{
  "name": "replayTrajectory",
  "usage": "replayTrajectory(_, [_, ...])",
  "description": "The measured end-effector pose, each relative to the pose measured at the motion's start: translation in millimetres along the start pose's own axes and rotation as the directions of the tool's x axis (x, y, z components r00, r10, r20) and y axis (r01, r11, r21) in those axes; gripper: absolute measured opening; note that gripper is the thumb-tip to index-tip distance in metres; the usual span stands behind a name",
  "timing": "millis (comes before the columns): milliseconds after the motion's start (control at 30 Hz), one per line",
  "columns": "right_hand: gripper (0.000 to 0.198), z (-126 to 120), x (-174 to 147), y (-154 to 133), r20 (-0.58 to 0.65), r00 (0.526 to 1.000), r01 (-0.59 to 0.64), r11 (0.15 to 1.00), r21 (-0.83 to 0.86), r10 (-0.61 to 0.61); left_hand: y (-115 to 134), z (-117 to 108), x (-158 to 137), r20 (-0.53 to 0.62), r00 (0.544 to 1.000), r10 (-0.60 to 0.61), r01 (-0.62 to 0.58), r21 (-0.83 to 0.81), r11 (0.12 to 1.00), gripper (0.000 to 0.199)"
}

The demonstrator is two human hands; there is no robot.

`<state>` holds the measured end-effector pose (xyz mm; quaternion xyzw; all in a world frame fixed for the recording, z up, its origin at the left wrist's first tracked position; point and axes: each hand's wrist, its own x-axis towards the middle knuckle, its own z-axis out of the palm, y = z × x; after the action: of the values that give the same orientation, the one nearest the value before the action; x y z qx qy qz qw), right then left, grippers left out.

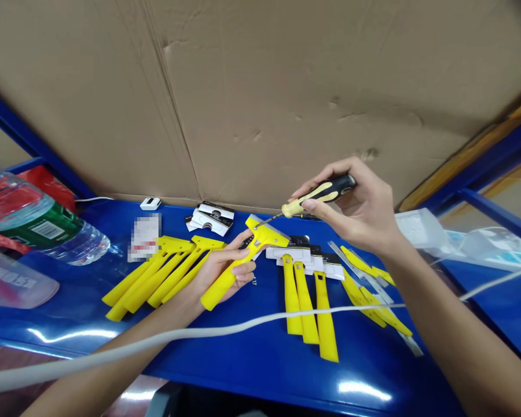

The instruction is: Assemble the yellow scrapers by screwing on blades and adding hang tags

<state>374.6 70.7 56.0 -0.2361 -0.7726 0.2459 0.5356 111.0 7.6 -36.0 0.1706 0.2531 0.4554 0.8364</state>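
Note:
My left hand (232, 260) is closed around a yellow scraper (223, 288), its wide head tilted up to the right. A screwdriver (319, 196) with a cream and black handle is gripped in my right hand (364, 202). Its metal shaft slants down to the left, and the tip meets a screw area at the left of the scraper's head. Left of my left hand lie several yellow scrapers (145, 284) in a row. Yellow handles (301, 301) rest on white and black cards to the right. Loose yellow pieces (384, 310) and metal strips (412, 346) lie below my right forearm.
A water bottle (47, 223) and a clear plastic cup (17, 281) stand at the left. Black and white packets (211, 219) lie near the cardboard wall (260, 98). A white cable (208, 332) crosses in front of the blue table (238, 359). Clear plastic packaging (421, 229) sits at right.

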Motion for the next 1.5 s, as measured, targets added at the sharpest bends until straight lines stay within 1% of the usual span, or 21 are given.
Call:
replayTrajectory(200, [0.040,1,0,1,0.005,1.000,0.004,1.000,-0.005,-0.004,0,-2,0,0.027,1.000,-0.004,0.004,0.019,1.000,0.068])
replayTrajectory(400, [0.041,-1,1,0,-0.003,1.000,0.007,1.000,-0.028,-0.008,-1,-2,-1,0.026,1.000,0.011,-0.011,0.009,1.000,0.063])
replayTrajectory(800, [0.040,-2,0,1,0.009,1.000,0.007,1.000,-0.026,-0.006,-1,-1,-1,0.030,0.999,0.012,-0.012,-0.008,1.000,0.060])
replayTrajectory(1033, [0.040,-3,-1,-3,-0.010,1.000,0.015,0.999,-0.049,-0.015,0,0,-1,0.019,1.000,0.023,-0.023,-0.013,1.000,0.066])
replayTrajectory(1233, [0.039,-1,-1,-4,0.027,1.000,0.006,0.999,-0.044,-0.004,-1,3,-2,0.009,1.000,0.028,-0.028,0.025,0.999,0.078])
replayTrajectory(1333, [0.038,-2,-2,-4,0.046,0.999,0.008,0.999,-0.045,-0.006,0,5,-2,-0.008,0.999,0.038,-0.038,0.039,0.999,0.075])
replayTrajectory(1400, [0.037,-3,-2,-5,0.054,0.998,0.041,0.995,-0.094,-0.036,-1,4,-2,-0.020,0.999,0.050,-0.049,0.058,0.997,0.069])
replayTrajectory(1500, [0.034,-5,-2,-11,0.090,0.989,0.140,0.955,-0.260,-0.121,-4,1,1,-0.012,0.997,0.079,-0.077,0.102,0.992,0.061])
